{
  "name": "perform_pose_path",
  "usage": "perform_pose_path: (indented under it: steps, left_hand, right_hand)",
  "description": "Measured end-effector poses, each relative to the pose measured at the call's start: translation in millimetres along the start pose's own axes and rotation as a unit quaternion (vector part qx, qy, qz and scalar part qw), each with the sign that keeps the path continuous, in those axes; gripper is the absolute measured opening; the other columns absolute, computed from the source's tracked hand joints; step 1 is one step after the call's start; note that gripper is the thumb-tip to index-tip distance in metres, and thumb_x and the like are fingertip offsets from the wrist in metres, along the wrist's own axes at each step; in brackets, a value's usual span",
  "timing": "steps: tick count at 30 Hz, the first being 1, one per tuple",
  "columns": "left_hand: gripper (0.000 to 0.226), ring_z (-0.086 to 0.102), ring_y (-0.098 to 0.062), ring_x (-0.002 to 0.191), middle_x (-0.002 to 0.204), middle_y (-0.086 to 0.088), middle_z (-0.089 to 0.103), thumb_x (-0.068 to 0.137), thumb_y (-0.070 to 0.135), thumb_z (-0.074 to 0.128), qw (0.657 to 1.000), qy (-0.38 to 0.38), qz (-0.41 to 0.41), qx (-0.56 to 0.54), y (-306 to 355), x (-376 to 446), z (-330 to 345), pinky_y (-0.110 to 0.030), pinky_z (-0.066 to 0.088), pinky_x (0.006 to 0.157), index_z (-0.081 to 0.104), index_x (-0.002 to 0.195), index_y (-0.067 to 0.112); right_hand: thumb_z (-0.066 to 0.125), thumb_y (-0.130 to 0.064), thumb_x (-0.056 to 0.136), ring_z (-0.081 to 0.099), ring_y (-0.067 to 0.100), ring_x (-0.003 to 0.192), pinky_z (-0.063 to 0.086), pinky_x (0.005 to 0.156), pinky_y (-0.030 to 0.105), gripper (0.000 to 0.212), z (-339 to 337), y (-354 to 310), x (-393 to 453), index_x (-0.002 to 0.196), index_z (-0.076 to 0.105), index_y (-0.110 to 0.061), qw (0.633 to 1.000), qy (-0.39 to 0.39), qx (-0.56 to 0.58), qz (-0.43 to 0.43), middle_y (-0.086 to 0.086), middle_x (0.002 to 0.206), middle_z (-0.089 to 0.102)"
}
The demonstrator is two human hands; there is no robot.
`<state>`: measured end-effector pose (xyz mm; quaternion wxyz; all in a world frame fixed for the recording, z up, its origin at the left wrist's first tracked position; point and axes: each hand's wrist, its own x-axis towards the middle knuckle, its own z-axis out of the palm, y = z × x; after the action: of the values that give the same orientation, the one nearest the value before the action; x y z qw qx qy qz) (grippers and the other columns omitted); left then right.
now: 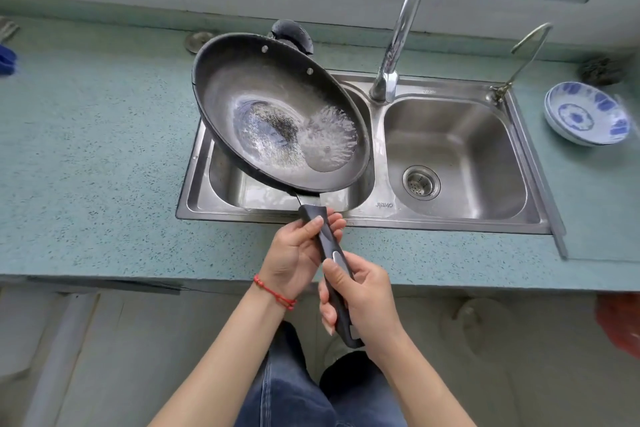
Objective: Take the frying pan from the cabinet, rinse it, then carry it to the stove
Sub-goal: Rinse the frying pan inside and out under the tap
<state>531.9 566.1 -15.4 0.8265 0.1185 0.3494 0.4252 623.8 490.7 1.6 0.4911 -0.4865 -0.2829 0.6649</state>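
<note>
The frying pan is out of the cabinet and tilted over the left basin of the sink at frame centre, water pooled inside. The left hand and right hand both grip its handle. Rinsing looks under way; carrying it to the stove remains.

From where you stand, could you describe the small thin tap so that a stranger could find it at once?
Find the steel double sink set in the green counter. At its far right corner, behind the right basin, stands the thin tap, near the blue-patterned bowls. Unlike the big faucet at the middle of the sink, it is slim, with an angular bent spout.
</note>
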Motion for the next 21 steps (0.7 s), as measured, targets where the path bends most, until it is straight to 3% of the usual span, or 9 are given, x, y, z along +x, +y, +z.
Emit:
perform_pose_path:
  steps: [3, 6, 9, 14, 21]
  left_hand:
    - [0.015, 0.068, -0.011, 0.064, 0.065, -0.004, 0.072, 0.077, 0.007, 0.053, 0.998, 0.013, 0.011, 0.058, -0.1, -1.4, -2.9, -0.019, 0.054, 0.06, 0.059, 0.087, -0.004]
    - [0.01, 0.069, -0.014, 0.062, 0.063, -0.006, 0.072, 0.08, 0.004, 0.054, 0.994, 0.035, 0.033, 0.099, -1.2, -1.9, -4.1, -0.02, 0.055, 0.058, 0.059, 0.082, -0.003]
    - [0.008, 0.068, -0.014, 0.06, 0.06, -0.005, 0.071, 0.081, 0.003, 0.056, 0.986, 0.07, 0.061, 0.138, -1.5, -4.8, -6.4, -0.02, 0.054, 0.056, 0.061, 0.076, -0.002]
    - [0.008, 0.067, -0.012, 0.056, 0.055, -0.002, 0.069, 0.079, 0.0, 0.06, 0.972, 0.118, 0.108, 0.174, 1.3, -10.2, -10.5, -0.02, 0.054, 0.052, 0.062, 0.071, 0.002]
    - [0.008, 0.067, -0.013, 0.055, 0.053, -0.001, 0.067, 0.075, -0.002, 0.064, 0.965, 0.118, 0.128, 0.196, 2.5, -15.4, -7.8, -0.021, 0.054, 0.053, 0.062, 0.071, 0.004]
  right_hand:
    - [0.071, -0.02, 0.072, 0.045, 0.016, 0.03, 0.041, 0.034, 0.022, 0.012, -4.5, -1.0, -2.5, 0.067, 0.06, -0.018, 1.0, -0.003, -0.021, 0.007, 0.005, 0.049, 0.054]
    - [0.066, -0.012, 0.074, 0.047, 0.016, 0.03, 0.043, 0.033, 0.023, 0.007, -9.4, 0.1, -3.2, 0.075, 0.06, -0.009, 0.999, 0.011, -0.037, 0.016, 0.005, 0.048, 0.054]
    - [0.066, -0.013, 0.073, 0.052, 0.019, 0.031, 0.045, 0.036, 0.024, 0.015, -12.2, 4.9, -1.9, 0.085, 0.059, -0.006, 0.997, 0.042, -0.067, 0.018, 0.005, 0.051, 0.061]
    - [0.066, -0.013, 0.076, 0.055, 0.019, 0.034, 0.046, 0.039, 0.024, 0.014, -7.9, 13.1, 2.0, 0.089, 0.059, -0.016, 0.996, 0.041, -0.081, 0.011, 0.004, 0.055, 0.066]
    - [0.065, -0.016, 0.072, 0.05, 0.017, 0.033, 0.042, 0.037, 0.02, 0.035, -5.1, 20.0, 0.9, 0.101, 0.055, 0.0, 1.0, 0.026, -0.005, 0.002, 0.002, 0.052, 0.057]
